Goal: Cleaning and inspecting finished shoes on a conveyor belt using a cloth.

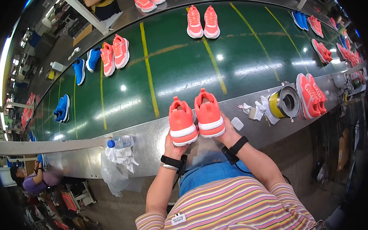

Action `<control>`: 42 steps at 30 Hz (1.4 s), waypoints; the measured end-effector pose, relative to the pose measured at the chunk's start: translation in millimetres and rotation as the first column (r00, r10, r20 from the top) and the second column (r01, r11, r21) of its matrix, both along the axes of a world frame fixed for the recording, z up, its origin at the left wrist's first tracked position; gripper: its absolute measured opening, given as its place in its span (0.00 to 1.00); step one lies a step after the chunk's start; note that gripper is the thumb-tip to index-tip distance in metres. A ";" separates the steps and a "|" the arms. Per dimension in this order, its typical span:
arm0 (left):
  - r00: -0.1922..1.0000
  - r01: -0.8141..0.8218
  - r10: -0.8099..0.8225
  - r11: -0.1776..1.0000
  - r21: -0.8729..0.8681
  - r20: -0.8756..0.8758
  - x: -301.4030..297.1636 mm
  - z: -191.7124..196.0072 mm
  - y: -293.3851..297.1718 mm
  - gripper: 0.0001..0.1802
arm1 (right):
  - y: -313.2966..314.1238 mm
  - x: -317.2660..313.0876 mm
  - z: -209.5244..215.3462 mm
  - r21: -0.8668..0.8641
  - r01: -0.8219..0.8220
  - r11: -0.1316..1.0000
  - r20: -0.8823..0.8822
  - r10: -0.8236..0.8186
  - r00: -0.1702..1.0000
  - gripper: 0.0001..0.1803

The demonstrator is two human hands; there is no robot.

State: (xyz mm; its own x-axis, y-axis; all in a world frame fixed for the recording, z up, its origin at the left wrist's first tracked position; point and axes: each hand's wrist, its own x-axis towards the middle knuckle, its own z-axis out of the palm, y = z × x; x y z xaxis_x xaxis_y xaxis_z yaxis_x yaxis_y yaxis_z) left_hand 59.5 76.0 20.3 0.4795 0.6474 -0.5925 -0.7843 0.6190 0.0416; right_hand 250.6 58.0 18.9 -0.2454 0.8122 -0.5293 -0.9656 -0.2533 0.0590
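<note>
I hold a pair of coral-pink sneakers with white soles, heels toward me, over the near metal edge of the line. My left hand (pixel 175 147) grips the left sneaker (pixel 181 118) from its outer side and below. Around the outer side of the right sneaker (pixel 208 110) my right hand (pixel 228 134) is closed. The two shoes are side by side, nearly touching, and their toes are hidden behind the heels. Most of my fingers are out of sight beneath the soles. Just right of my right hand lies a small white pad (pixel 237 123).
A green conveyor belt (pixel 170 74) with yellow lines carries coral sneakers (pixel 203 22) and blue sneakers (pixel 79 71). On the metal ledge (pixel 152 137) are a water bottle (pixel 120 142), a round can (pixel 285 102), crumpled paper (pixel 257 110) and more coral sneakers (pixel 310 96). A person (pixel 39 178) is at left.
</note>
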 end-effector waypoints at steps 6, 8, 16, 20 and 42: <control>0.999 0.037 -0.037 0.999 -0.003 0.012 6.2 12.0 4.1 0.23 | 0.1 2.8 2.7 -0.019 0.037 0.999 -0.126 -0.039 0.991 0.23; 0.998 0.050 -0.046 0.990 0.128 -0.034 4.5 2.0 -3.1 0.23 | -1.2 8.0 -2.1 0.024 0.068 0.997 -0.163 -0.063 0.985 0.23; 0.776 0.219 -0.195 0.975 -0.035 -0.600 -84.0 -90.9 -50.8 0.17 | -14.7 10.9 -11.3 0.115 -0.102 0.988 -0.057 0.109 0.992 0.24; -0.010 0.379 0.542 0.780 0.498 -0.840 -53.7 -27.8 -37.7 0.18 | -15.7 26.9 -34.7 0.217 -0.139 0.966 -0.104 0.165 0.981 0.26; -0.352 0.893 0.429 -0.111 -0.435 -0.832 130.2 -10.2 -2.9 0.22 | -36.9 162.0 -102.3 -0.013 -0.011 1.000 0.648 0.000 -0.762 0.10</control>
State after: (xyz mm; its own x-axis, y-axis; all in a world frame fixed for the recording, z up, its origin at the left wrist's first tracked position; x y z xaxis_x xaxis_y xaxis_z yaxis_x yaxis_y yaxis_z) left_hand 189.7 73.1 10.2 0.5751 0.6647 -0.4768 0.8173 -0.4427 0.3687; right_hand 412.6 21.1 -83.4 0.5211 0.8208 0.2338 0.7003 -0.2546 -0.6669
